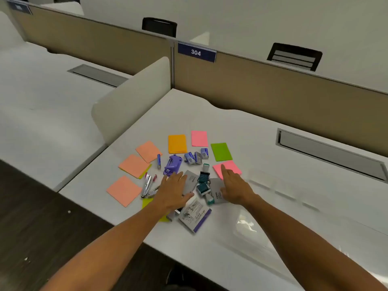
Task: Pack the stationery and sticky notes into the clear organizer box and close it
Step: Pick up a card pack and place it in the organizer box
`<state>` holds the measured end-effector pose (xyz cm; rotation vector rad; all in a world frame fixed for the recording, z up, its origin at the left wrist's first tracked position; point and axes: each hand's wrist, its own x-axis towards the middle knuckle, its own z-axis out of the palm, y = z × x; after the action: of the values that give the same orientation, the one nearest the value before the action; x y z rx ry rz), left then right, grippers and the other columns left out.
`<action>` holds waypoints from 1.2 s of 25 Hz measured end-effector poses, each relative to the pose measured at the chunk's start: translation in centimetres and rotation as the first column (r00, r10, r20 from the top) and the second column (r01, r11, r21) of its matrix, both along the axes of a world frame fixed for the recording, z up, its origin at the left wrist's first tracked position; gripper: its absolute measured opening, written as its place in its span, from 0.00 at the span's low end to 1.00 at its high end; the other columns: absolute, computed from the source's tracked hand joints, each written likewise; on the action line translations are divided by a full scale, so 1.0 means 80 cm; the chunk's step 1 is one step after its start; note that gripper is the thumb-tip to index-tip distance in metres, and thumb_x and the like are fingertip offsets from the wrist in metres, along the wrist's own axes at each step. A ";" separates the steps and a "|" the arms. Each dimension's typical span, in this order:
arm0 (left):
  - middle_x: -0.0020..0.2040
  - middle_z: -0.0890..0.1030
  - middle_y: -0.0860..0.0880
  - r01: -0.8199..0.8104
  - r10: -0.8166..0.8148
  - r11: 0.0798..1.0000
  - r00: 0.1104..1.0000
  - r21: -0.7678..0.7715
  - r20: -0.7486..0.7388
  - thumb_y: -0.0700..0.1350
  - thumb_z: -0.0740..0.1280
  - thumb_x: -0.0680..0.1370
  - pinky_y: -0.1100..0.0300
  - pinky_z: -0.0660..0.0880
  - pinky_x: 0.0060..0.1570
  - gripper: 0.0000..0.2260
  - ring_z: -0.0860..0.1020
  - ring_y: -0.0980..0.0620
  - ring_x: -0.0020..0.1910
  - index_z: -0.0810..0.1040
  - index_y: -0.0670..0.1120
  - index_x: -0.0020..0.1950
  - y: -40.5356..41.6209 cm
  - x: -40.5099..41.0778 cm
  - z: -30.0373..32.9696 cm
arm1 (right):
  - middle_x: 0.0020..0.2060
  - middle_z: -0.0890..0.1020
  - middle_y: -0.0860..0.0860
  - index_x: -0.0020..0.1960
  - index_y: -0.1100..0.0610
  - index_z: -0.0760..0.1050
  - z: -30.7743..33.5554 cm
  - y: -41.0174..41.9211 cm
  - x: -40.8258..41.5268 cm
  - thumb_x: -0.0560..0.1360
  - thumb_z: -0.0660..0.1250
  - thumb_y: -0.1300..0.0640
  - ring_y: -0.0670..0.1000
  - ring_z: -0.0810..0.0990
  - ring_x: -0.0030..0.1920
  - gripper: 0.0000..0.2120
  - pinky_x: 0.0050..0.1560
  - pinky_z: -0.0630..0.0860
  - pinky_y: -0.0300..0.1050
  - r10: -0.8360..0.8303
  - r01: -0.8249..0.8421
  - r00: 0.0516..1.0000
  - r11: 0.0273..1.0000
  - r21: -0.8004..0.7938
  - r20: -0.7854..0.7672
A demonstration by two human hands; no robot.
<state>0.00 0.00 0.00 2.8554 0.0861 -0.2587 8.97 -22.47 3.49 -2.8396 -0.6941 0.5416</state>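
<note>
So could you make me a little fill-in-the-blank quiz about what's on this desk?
1. The sign on the partition reads ____.
2. The hole punch near the left hand is ____ in colour.
3. The right hand has a finger on a ____ sticky note.

Answers: 304; purple; pink

Sticky notes [177,143] ring scattered stationery [172,164] (clear organizer box [273,185] right).

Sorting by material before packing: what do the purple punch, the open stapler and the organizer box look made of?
Purple punch: apparently moulded plastic, slight sheen. Stapler: shiny bare metal arms, likely steel. Organizer box: clear, glossy plastic, since the desk shows through and it catches glare.
</note>
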 end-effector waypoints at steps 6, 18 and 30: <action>0.69 0.67 0.44 -0.007 0.007 0.999 1.000 -0.039 -0.015 0.57 0.62 0.77 0.49 0.73 0.57 0.29 0.70 0.44 0.66 0.60 0.44 0.72 -0.007 0.034 -0.013 | 0.56 0.78 0.55 0.61 0.57 0.72 -0.019 0.016 0.005 0.75 0.66 0.44 0.54 0.77 0.51 0.21 0.45 0.75 0.45 -0.289 0.286 0.957 0.955 -0.077 -0.036; 0.59 0.74 0.42 -0.134 0.133 0.990 0.991 -0.051 -0.025 0.53 0.73 0.71 0.53 0.73 0.51 0.29 0.73 0.42 0.57 0.65 0.43 0.65 -0.026 0.060 -0.024 | 0.55 0.74 0.56 0.63 0.58 0.70 -0.041 0.046 0.003 0.63 0.76 0.39 0.56 0.77 0.53 0.37 0.49 0.78 0.46 -0.458 0.443 0.879 0.887 -0.128 -0.132; 0.64 0.66 0.38 -0.355 0.342 0.865 0.934 -0.355 -0.101 0.33 0.70 0.73 0.49 0.77 0.54 0.31 0.74 0.39 0.57 0.60 0.41 0.72 -0.028 0.057 -0.006 | 0.60 0.75 0.62 0.68 0.63 0.59 -0.029 0.042 0.003 0.73 0.70 0.59 0.62 0.77 0.58 0.30 0.52 0.74 0.50 -0.470 0.483 0.860 0.875 0.022 -0.198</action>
<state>4.54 -2.27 -0.45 2.4042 0.5027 -0.2210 9.23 -19.08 1.19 -2.6958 0.0349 0.6642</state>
